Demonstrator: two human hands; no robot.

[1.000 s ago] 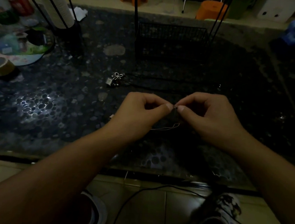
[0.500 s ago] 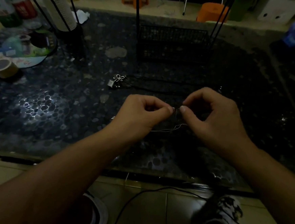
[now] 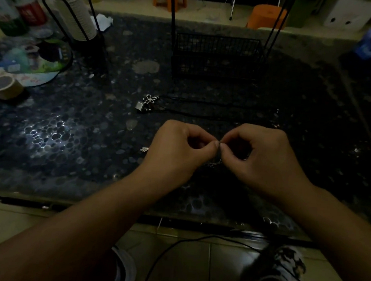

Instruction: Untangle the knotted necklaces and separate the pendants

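Note:
My left hand (image 3: 179, 148) and my right hand (image 3: 261, 155) meet fingertip to fingertip above the dark pebble-patterned table (image 3: 68, 144). Between them both pinch a thin silver necklace chain (image 3: 211, 164), whose loops hang just below the fingers. A small silver pendant (image 3: 144, 149) lies on the table left of my left hand. Farther back lie a flower-shaped pendant (image 3: 150, 98) and a square pendant (image 3: 140, 105), joined to black cords (image 3: 204, 115) that run to the right. The knot itself is hidden by my fingers.
A black wire basket (image 3: 218, 54) stands at the back centre. At the far left are a roll of tape (image 3: 4, 86), a round printed tray (image 3: 31, 61) and a stack of paper cups in a black holder (image 3: 76, 21). A cable (image 3: 183, 242) crosses the floor.
My right hand has come down and closed back in against the left. The gap between the fingertips is smaller and the chain loop below them looks tighter.

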